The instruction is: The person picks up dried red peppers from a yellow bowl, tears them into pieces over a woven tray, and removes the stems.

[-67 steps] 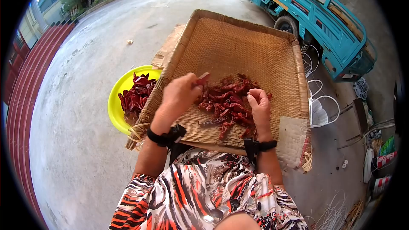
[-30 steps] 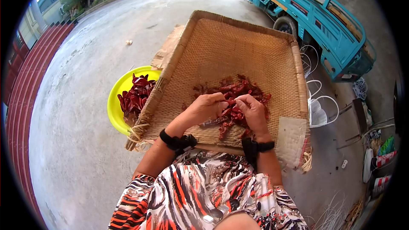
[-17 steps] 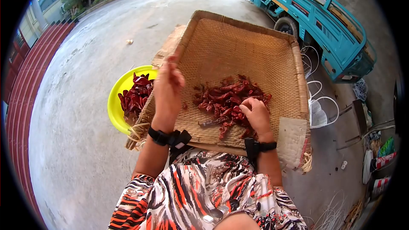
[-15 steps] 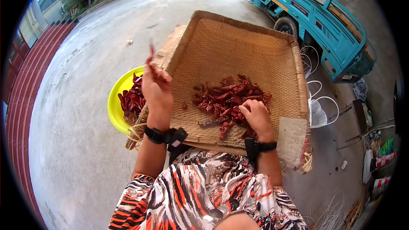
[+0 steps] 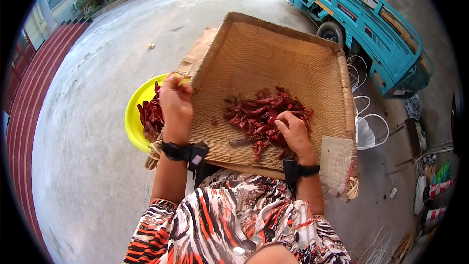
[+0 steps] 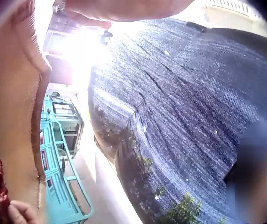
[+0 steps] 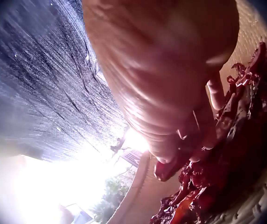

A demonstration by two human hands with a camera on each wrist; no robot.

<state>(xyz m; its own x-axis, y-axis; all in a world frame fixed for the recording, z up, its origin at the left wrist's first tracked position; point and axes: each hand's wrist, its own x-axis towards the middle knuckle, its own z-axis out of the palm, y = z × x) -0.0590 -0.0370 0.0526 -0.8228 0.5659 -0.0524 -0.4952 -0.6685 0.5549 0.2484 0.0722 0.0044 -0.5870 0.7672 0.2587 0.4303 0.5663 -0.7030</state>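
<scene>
Woven tray (image 5: 273,34) holds the dried red chillies (image 5: 264,115); right hand (image 5: 292,132) curls into the pile, pinching one. Left hand (image 5: 175,105) hovers over yellow bowl (image 5: 133,117), its grip unclear.

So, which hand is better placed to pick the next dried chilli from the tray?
Probably the right hand: it rests on the chilli pile in the woven tray. The left hand is over the yellow bowl.
</scene>
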